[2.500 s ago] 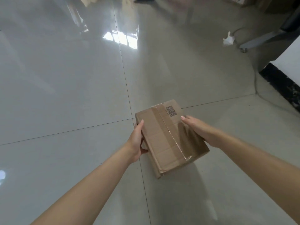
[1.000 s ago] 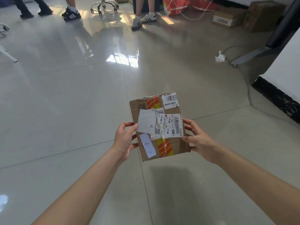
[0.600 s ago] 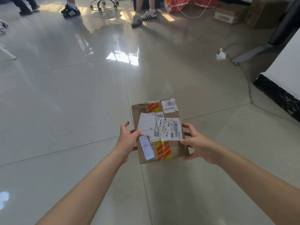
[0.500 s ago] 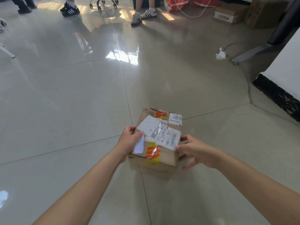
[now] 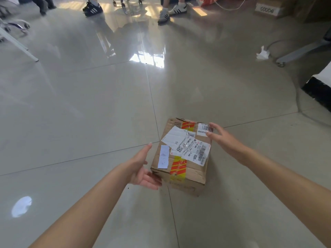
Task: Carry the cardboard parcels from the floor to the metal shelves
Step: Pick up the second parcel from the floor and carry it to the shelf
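- One cardboard parcel [image 5: 182, 155] sits low over the glossy tiled floor [image 5: 89, 104], label side up, tilted slightly; whether it rests on the tiles cannot be told.
- On top of the parcel are several white labels and one strip of red-and-yellow tape [image 5: 179, 166] running along its length.
- The left hand [image 5: 143, 167] is at the parcel's near left corner, fingers spread open with the palm turned up, fingertips touching or just under the bottom edge.
- The right hand [image 5: 221, 138] is at the parcel's far right corner, fingers spread loosely, fingertips on the barcode label there; neither hand is closed around the parcel.
- The tiles just around the parcel are bare, and nothing lies between it and the hands.
- Well beyond the parcel, at the top edge, four shoes are plainly seen: a dark striped sneaker [image 5: 93, 9], a pair of pale ones [image 5: 172, 11], and a dark shoe [image 5: 44, 8] further left.
- Between those shoes stands one wheeled chair base [image 5: 128, 2].
- Far right of the parcel, one crumpled white paper [image 5: 262, 54] lies beside a grey bar [image 5: 302, 51] and a cable.
- At the top right corner is one box printed "coobe" [image 5: 267, 8], with brown cartons beside it.
- Right of the parcel, a white wall with a dark baseboard [image 5: 317, 92] juts in.
- No shelves are in view.
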A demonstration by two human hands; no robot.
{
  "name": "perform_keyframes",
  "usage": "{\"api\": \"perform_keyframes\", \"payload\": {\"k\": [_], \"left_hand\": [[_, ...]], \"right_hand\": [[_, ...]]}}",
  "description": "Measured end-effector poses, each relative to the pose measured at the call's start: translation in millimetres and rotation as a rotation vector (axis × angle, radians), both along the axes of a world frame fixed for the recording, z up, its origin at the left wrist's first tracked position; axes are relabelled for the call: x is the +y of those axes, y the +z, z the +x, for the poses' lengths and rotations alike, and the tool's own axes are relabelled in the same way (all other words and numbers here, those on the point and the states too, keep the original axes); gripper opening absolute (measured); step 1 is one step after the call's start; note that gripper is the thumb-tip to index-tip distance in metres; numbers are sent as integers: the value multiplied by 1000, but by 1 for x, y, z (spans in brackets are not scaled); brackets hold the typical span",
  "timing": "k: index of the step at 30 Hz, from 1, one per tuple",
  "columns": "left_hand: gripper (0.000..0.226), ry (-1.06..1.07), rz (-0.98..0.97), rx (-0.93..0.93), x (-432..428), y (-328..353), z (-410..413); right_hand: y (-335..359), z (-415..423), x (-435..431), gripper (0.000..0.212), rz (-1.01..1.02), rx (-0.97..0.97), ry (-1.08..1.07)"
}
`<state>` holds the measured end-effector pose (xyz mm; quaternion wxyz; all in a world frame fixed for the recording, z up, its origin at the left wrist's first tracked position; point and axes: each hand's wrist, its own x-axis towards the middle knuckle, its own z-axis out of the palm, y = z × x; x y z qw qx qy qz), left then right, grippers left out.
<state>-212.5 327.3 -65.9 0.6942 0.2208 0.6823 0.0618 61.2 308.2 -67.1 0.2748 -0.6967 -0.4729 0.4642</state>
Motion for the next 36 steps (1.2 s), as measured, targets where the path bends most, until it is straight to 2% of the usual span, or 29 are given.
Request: {"api": "perform_keyframes", "payload": {"k": [2,3,6,7,10,12,16,21,23,27,29,32,33,36], "left_hand": [[69,54,103,61,4,0,1],[61,104,176,94,6,-1,0],[58,203,337,140,6,-7,1],[55,164,326,92,0,-5,6],[66,3,252,-22,-15,-10,21],[66,-27,265,-34,-18,-16,23],[63,-49,355,-34,-13,-24,16],[69,-37,815,-84,-11,0,33],[70,-22,921,-93,-7,13,40],[58,-19,952,-110,3,22,38],[61,-55,934,-132,7,24,35],[51,-101,964,-174,12,33,36],[53,-119,972,-181,15,39,37],[82,-194,988,-211,19,73,35]], "right_hand": [[-2,6,5,42,21,-175,-38],[-2,12,5,40,20,-233,-91],[0,23,-4,57,-39,-263,-136],[-1,21,-9,62,-103,-200,-97],[-2,5,-24,62,-300,213,16],[-6,0,-27,60,-305,325,13],[-7,9,-27,60,-223,353,29],[15,24,-24,61,129,412,-35],[26,29,-22,60,213,420,-59],[38,28,-20,62,262,391,-33],[41,26,-20,65,264,385,-27],[45,22,-21,83,292,375,-21],[50,22,-21,88,310,374,-20],[80,22,-22,95,356,391,-25]]}}
